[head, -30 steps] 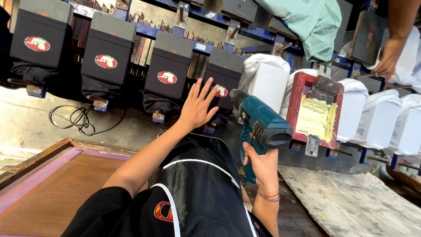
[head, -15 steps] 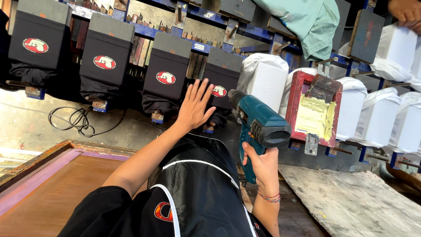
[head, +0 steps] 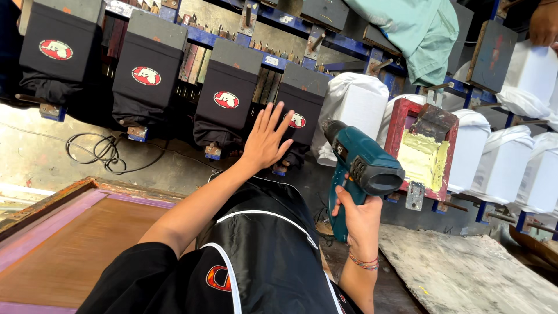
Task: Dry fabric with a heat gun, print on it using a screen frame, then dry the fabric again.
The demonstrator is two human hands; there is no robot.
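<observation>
1. Fingers of the left hand are spread wide and grasp nothing, held flat just before the black shirt on its pallet.
2. Right hand is clenched round the grip of the teal heat gun, whose nozzle points at that black shirt from just right of it.
3. Further right of the heat gun stands a red-framed screen (smeared with yellow ink).
4. White shirts hang behind the gun.
5. Another person's hand rests far right of it.
</observation>
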